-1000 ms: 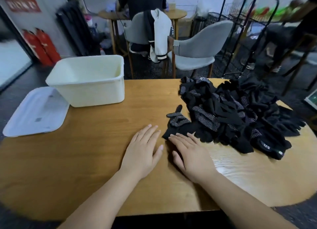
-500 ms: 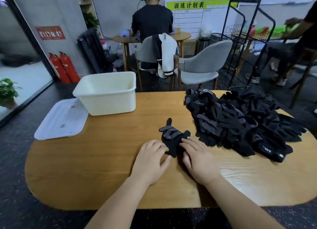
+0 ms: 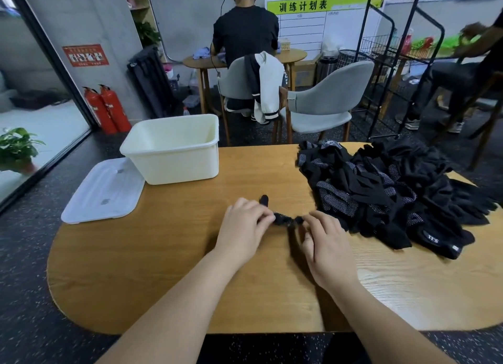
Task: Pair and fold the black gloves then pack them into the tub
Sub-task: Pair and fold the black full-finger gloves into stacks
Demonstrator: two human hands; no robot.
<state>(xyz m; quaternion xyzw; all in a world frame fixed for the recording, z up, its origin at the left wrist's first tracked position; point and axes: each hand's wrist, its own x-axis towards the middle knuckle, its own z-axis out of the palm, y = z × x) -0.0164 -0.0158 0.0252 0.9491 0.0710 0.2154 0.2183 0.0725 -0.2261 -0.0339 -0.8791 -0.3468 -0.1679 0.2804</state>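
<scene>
I am pinching one black glove [image 3: 283, 220] at both ends, left hand [image 3: 243, 229] and right hand [image 3: 325, 245] curling on it at the table [image 3: 163, 268] middle. The glove pile [image 3: 381, 195] is lying to the right, the tub [image 3: 174, 156] standing back left.

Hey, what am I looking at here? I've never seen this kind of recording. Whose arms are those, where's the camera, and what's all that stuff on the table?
There is no machine here. The single picture comes from a wide-angle camera worn on a person's head, looking forward and down, so the two bare arms are the wearer's own. The left hand and the right hand each pinch one end of a black glove over the wooden table. To the right lies a big pile of black gloves. At the far left stands an open cream tub with no gloves showing inside. Its white lid lies flat beside it. Behind are grey chairs and other people.
</scene>
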